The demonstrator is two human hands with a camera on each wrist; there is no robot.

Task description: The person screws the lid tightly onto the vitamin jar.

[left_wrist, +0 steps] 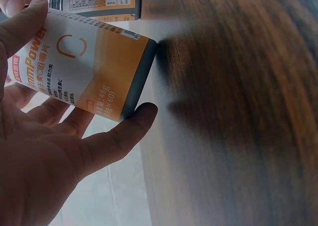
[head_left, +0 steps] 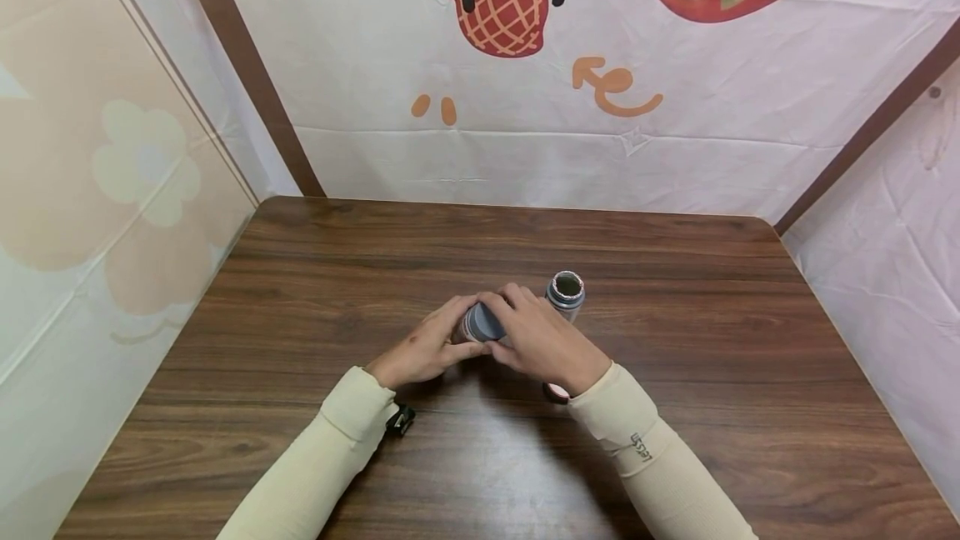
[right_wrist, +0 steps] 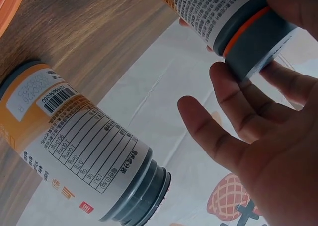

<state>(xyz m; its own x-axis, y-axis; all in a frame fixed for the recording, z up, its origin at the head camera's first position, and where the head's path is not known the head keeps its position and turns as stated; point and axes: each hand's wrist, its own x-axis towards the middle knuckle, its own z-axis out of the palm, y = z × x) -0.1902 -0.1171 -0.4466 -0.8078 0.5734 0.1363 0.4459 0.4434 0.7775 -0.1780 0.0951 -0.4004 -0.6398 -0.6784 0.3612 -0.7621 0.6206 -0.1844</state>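
My left hand [head_left: 427, 348] grips a vitamin C tablet bottle [left_wrist: 74, 62] with a white and orange label, tilted just above the table. My right hand [head_left: 547, 338] pinches its dark grey cap [right_wrist: 261, 37], thumb on one side and fingers on the other. An orange line runs around the cap where it meets the bottle. A second, similar bottle [right_wrist: 79, 141] stands upright just beyond my right hand, uncapped, its mouth [head_left: 567, 284] facing up with a speckled rim. Near my right wrist lies a small round piece [head_left: 557, 392] with a reddish rim, partly hidden by the wrist.
The brown wood-grain table [head_left: 337, 257] reaches back to a white printed cloth [head_left: 360, 107], with more cloth at both sides. A small black object [head_left: 401, 420] shows at my left cuff. An orange curved rim [right_wrist: 10, 7] enters the right wrist view's corner.
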